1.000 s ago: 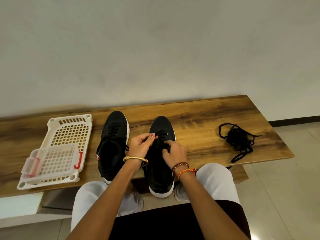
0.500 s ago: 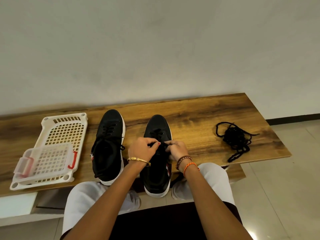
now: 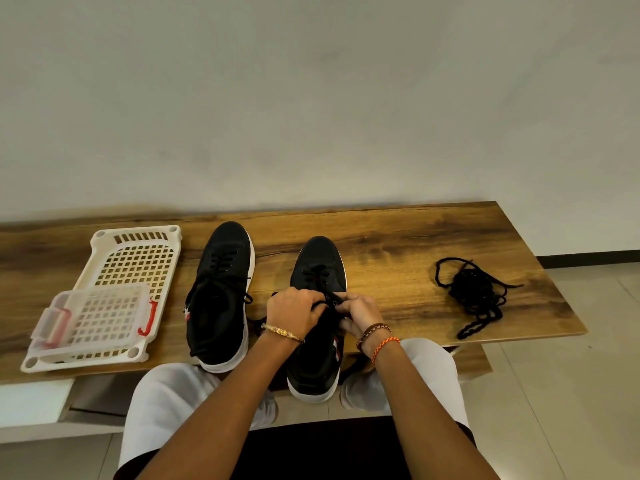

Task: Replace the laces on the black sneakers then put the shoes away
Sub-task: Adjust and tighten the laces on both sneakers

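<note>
Lace ends [image 3: 330,301] on right sneaker [image 3: 317,348] hidden under both hands [image 3: 298,306].

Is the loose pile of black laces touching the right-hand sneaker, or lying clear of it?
Apart. The head view shows a stretch of bare wooden bench between the loose laces and the right-hand sneaker.
</note>
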